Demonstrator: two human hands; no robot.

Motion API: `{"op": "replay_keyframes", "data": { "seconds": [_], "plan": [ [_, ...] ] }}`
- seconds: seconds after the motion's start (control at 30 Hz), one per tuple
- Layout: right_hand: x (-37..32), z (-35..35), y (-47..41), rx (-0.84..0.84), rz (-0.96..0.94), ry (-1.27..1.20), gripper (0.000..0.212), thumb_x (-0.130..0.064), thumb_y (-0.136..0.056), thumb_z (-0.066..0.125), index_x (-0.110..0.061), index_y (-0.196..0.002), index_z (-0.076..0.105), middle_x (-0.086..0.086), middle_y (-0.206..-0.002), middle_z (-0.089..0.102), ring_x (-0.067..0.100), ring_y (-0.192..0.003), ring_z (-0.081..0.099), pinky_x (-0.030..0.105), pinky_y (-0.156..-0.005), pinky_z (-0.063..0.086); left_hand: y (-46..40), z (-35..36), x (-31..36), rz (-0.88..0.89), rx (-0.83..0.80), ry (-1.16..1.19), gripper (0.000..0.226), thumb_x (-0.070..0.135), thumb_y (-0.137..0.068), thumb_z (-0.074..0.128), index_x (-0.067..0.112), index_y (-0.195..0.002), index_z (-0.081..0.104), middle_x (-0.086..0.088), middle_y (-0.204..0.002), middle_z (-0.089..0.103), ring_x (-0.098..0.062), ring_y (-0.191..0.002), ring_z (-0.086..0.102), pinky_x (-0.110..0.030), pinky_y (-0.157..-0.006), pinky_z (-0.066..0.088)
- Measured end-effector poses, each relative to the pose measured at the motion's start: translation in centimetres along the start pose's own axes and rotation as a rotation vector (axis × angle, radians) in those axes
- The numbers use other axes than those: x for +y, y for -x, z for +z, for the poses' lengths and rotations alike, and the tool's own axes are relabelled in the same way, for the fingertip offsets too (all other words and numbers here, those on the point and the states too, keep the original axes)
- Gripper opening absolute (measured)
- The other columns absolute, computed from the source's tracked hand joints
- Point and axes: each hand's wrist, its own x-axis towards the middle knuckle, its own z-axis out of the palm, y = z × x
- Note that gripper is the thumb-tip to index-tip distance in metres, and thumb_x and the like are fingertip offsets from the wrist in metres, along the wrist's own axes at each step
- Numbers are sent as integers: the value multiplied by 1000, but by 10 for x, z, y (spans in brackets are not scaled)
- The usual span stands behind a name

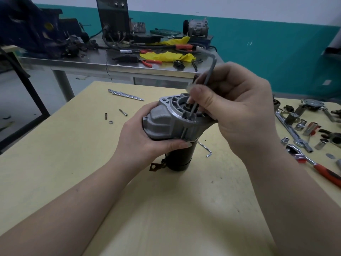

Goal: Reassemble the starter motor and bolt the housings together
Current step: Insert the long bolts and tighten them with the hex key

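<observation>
The starter motor [166, 124] stands upright on the yellow table [166, 209], its silver nose housing on top of a black cylindrical body [181, 157]. My left hand [142, 137] grips the housing from the left side. My right hand [234, 108] pinches a grey L-shaped hex key [210, 71], whose long leg reaches down into the open top of the housing. The key's tip is hidden inside the casting. A copper terminal tab [154, 166] sticks out low on the body's left.
Two loose bolts [123, 112], a nut [110, 122] and a chrome bar [125, 95] lie left of the motor. A small hex key [205, 148] rests behind it. Sockets, wrenches and a red-handled ratchet [317, 163] crowd the right edge. A cluttered steel bench [120, 65] stands beyond.
</observation>
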Motion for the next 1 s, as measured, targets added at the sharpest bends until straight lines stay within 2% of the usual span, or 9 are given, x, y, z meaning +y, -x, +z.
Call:
{"op": "replay_keyframes", "data": {
  "seconds": [0.1, 0.23, 0.37, 0.53, 0.67, 0.77, 0.83, 0.93, 1.0],
  "plan": [
    [1, 4, -1, 75, -30, 47, 25, -19, -84, 87, -12, -93, 65, 13, -87, 72, 31, -79, 72, 44, -69, 63, 0, 2, 2, -1, 5, -1, 84, 39, -57, 107, 41, -131, 67, 14, -122, 78, -9, -113, 75, -17, -89, 59],
    [2, 4, 0, 4, -43, 23, 17, -12, -101, 68, -19, -115, 65, 9, -88, 76, 21, -68, 68, 29, -64, 55, -1, 1, 2, 6, 9, -20, 83, 40, -57, 107, 44, -130, 67, 16, -122, 77, -7, -113, 74, -15, -87, 59],
    [3, -2, 1, -70, -47, 25, 17, -3, -108, 53, -9, -119, 65, 15, -86, 73, 28, -64, 61, 23, -61, 50, 0, 1, 0, 7, 6, -23, 86, 41, -57, 107, 37, -133, 68, 14, -122, 77, -9, -113, 74, -16, -87, 60],
    [-3, 0, 0, -26, 13, -32, 8, -10, -96, 72, -14, -101, 68, 13, -87, 77, 17, -73, 74, 21, -62, 55, 0, 1, 0, 7, 1, -15, 88, 43, -57, 107, 36, -135, 67, 14, -124, 77, -8, -115, 74, -16, -89, 59],
    [-1, 3, 1, 43, -18, -16, 21, -15, -90, 81, -14, -104, 65, 14, -89, 77, 18, -77, 77, 27, -62, 60, 0, 2, 2, 5, 3, -11, 87, 41, -57, 107, 37, -135, 68, 13, -124, 77, -9, -115, 74, -16, -89, 59],
    [5, 5, 1, 49, -93, 50, 57, -17, -91, 80, -26, -137, 49, 9, -85, 76, 27, -85, 78, 51, -71, 64, -1, 1, 2, 3, 0, -9, 86, 42, -57, 107, 39, -133, 67, 14, -123, 77, -8, -115, 74, -17, -89, 59],
    [8, 5, 0, 50, -166, 127, 77, -14, -93, 79, -30, -152, 32, 5, -82, 73, 30, -81, 76, 52, -69, 62, -1, 2, 4, 6, -3, -11, 83, 43, -57, 106, 47, -129, 66, 17, -123, 77, -6, -114, 74, -16, -89, 59],
    [8, 5, 0, -6, -214, 114, 62, -10, -100, 72, -20, -154, 43, 5, -84, 73, 28, -79, 73, 45, -69, 61, -1, 3, 5, 12, -5, -13, 82, 42, -57, 106, 47, -129, 66, 18, -123, 77, -5, -114, 73, -14, -88, 59],
    [5, 2, 0, -24, -201, 64, 46, -10, -104, 64, -14, -148, 50, 9, -86, 75, 22, -78, 74, 32, -65, 58, -2, 0, 5, 2, -27, -3, 86, 41, -57, 107, 44, -132, 66, 16, -124, 77, -6, -115, 73, -15, -89, 59]
  ]
}}
